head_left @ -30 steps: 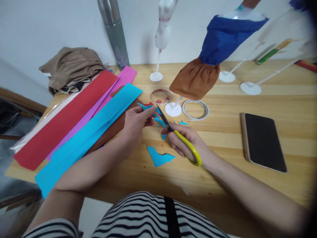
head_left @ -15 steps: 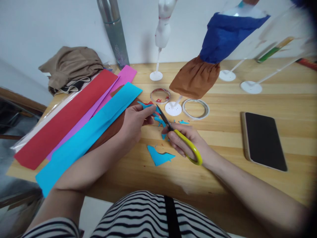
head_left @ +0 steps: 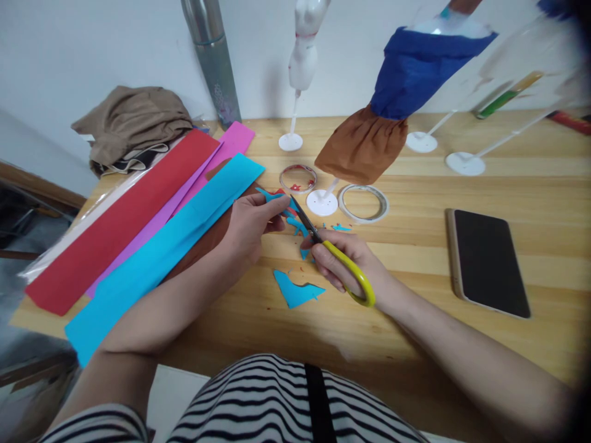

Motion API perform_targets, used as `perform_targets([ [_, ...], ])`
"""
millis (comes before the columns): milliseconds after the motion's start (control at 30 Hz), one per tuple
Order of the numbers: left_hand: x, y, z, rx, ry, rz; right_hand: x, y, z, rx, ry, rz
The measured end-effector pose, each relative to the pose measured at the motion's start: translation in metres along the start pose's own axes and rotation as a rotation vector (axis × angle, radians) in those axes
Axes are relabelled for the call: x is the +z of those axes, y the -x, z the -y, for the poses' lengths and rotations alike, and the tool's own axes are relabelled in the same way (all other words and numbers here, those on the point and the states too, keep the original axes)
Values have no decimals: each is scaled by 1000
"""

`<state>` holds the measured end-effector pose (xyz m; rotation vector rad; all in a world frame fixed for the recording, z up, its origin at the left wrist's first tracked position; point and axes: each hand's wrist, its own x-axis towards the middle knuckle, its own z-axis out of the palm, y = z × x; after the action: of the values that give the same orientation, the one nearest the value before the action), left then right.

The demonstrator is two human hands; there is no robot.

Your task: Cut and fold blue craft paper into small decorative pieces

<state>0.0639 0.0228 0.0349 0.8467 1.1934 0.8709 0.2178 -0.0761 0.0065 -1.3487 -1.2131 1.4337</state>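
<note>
My left hand (head_left: 252,226) pinches a small blue paper piece (head_left: 273,197) just above the wooden table (head_left: 415,258). My right hand (head_left: 344,258) grips yellow-handled scissors (head_left: 339,255), whose dark blades point up-left into the blue piece. A larger blue paper offcut (head_left: 295,291) lies on the table below both hands. Small blue scraps (head_left: 302,231) are scattered between the hands.
Long red (head_left: 124,215), pink (head_left: 231,143) and blue (head_left: 161,252) paper strips lie at left, with a tan cloth (head_left: 132,120) behind. Two tape rings (head_left: 364,203), white mannequin stands (head_left: 323,202), a draped blue-and-brown figure (head_left: 392,104), a metal flask (head_left: 215,58) and a phone (head_left: 488,261) at right.
Nothing has visibly changed apart from a slight shift of the view; both hands stay on the blue piece and the scissors.
</note>
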Motion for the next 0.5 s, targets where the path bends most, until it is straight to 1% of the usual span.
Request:
perform_targets([
  [167, -1, -1, -1, 6, -44, 9, 0, 0, 1, 8, 12, 3],
  [267, -4, -3, 1, 15, -45, 25, -1, 1, 1, 21, 17, 3],
  [500, -15, -14, 12, 69, -22, 113, -1, 2, 3, 33, 14, 4],
])
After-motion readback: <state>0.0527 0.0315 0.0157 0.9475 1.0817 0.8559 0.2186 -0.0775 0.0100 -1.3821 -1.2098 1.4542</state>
